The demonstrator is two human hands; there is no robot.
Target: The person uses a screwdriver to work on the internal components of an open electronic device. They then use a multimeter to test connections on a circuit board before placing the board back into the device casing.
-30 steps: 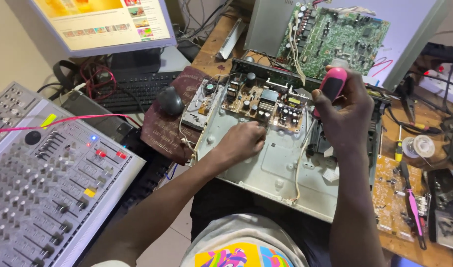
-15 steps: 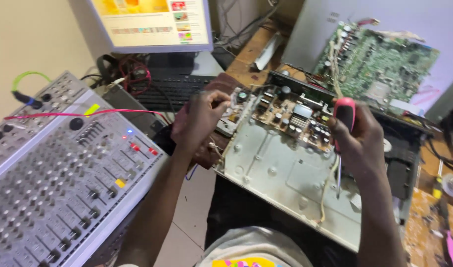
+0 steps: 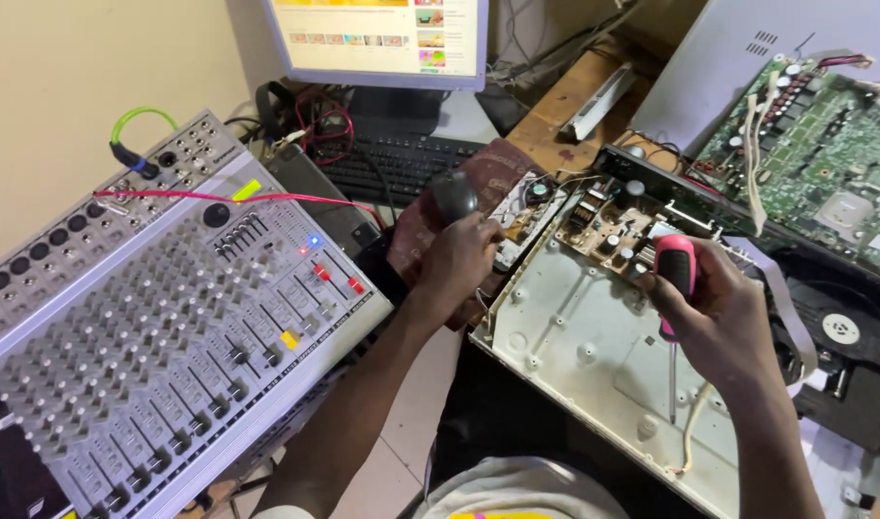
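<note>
My right hand (image 3: 723, 322) grips a pink-handled screwdriver (image 3: 674, 264) upright, its thin shaft pointing down at the bare floor of an open grey metal chassis (image 3: 574, 336). My left hand (image 3: 457, 264) lies on a maroon mouse pad (image 3: 416, 240), just below a dark mouse (image 3: 454, 197) and beside a small circuit board (image 3: 522, 216) at the chassis's left corner. Its fingers curl under, so what they touch is hidden. A brown power board (image 3: 618, 226) sits in the far end of the chassis.
A large audio mixer (image 3: 142, 317) with a pink cable fills the left. A monitor (image 3: 382, 38) and black keyboard (image 3: 402, 159) stand behind the mouse. At the right, a green circuit board (image 3: 815, 163) leans on a lid, with a black disc drive (image 3: 843, 332) below.
The view has swung left. My left hand came off the chassis floor and moved left to the mouse pad. My right hand lowered the screwdriver over the chassis.
</note>
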